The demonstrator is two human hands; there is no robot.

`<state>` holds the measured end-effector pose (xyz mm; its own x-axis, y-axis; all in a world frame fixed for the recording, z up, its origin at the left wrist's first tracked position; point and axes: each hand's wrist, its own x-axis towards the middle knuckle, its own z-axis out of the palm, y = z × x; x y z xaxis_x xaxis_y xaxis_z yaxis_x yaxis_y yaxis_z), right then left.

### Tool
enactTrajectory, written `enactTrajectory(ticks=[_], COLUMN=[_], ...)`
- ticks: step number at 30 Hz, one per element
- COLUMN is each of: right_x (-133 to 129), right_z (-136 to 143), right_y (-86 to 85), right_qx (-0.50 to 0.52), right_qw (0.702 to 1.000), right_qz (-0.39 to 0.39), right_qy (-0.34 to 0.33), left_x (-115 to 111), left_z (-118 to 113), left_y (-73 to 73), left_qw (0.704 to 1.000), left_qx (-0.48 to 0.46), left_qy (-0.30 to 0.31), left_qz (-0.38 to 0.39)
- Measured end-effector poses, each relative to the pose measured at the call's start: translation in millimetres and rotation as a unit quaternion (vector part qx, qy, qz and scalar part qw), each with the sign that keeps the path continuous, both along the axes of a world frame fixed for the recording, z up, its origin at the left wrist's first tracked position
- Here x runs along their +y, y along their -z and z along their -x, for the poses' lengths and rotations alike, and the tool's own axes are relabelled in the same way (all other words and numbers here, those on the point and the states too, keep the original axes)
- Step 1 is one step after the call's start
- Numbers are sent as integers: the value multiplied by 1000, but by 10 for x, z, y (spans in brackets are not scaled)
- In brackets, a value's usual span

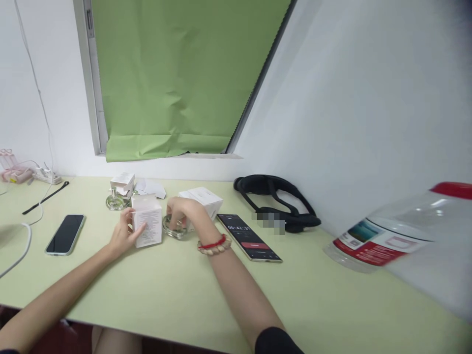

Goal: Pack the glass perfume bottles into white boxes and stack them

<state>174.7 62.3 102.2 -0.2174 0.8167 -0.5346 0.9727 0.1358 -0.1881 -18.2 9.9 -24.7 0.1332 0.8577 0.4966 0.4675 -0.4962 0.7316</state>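
Observation:
My left hand [127, 235] is closed round the side of a small white carton [148, 227], which stands upright on the table with printed text facing me and its top flap raised. Just right of it, a round clear glass perfume bottle [176, 232] rests on or very near the tabletop. The fingers of my right hand [180, 210] reach down and grip it from above, partly hiding its top. Behind this hand lies a larger white box [203, 199]. A similar perfume bottle [114, 200] stands behind my left hand, beside another small white box [123, 182].
Right of my right arm lie a phone showing a timer [249, 237] and a black strap-like headset [276, 199]. A large plastic bottle [383, 236] leans at the far right. To the left are a dark phone [66, 235], a thin black strip [46, 197] and white cables [25, 250].

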Motion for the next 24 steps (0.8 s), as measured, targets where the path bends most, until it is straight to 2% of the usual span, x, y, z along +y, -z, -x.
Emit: enactTrajectory(ticks=[2,3,5,8,10,12,14,16,19,21,24], right_x=[-144,-226,-390,-555,-574,-532,-468,-429,-472,-548,-617], right_z=[-113,-173,-273,-302,-247,-179,-141,-152,-220,-243,-181], right_y=[-172,-257,-409,-540,-554,-528,-492,-472,-492,-522,-529], right_qx=[2,24,132,291,354,383,369,310,203,169,160], right_qw=[1000,999,983,931,903,886,884,903,935,940,943], right_qz=[24,43,60,9,-52,-123,-187,-222,-244,-266,-264], right_qy=[2,-22,-112,-221,-239,-230,-216,-200,-156,-130,-128], left_x=[-14,-20,-26,-32,-37,-41,-39,-30,-9,1,-2], left_z=[-27,-40,-57,-57,-51,-49,-54,-61,-72,-76,-82], left_y=[-20,-23,-13,29,61,86,101,111,125,135,142], left_qw=[999,998,997,1000,999,997,994,990,981,970,954], left_qx=[-48,-63,-67,-20,13,36,50,50,37,40,54], left_qy=[-6,-4,2,18,31,36,37,37,27,19,11], left_qz=[18,26,28,-5,-29,-54,-91,-128,-188,-239,-294])
